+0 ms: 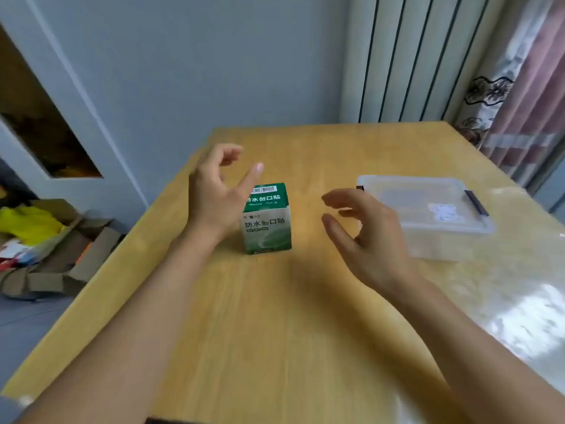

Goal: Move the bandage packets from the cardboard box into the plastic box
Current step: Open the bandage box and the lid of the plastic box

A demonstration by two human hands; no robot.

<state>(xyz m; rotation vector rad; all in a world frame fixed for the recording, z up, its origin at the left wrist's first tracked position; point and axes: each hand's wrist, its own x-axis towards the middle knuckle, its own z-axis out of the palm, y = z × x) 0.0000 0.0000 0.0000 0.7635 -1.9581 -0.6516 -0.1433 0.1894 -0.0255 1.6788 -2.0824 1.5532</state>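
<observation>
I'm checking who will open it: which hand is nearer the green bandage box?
Left. The left hand hovers right beside the green bandage box, partly overlapping its left edge; the right hand hangs apart to its right.

A small green and white cardboard box [266, 218] is seen standing upright and closed near the middle. A clear plastic box [428, 215], closed by its lid, is placed to its right, well apart.

Both bare forearms reach forward from the near edge. The left hand [215, 197] is raised with fingers loosely spread, holding nothing. The right hand [371, 237] hovers, fingers relaxed and slightly curled, also empty.
</observation>
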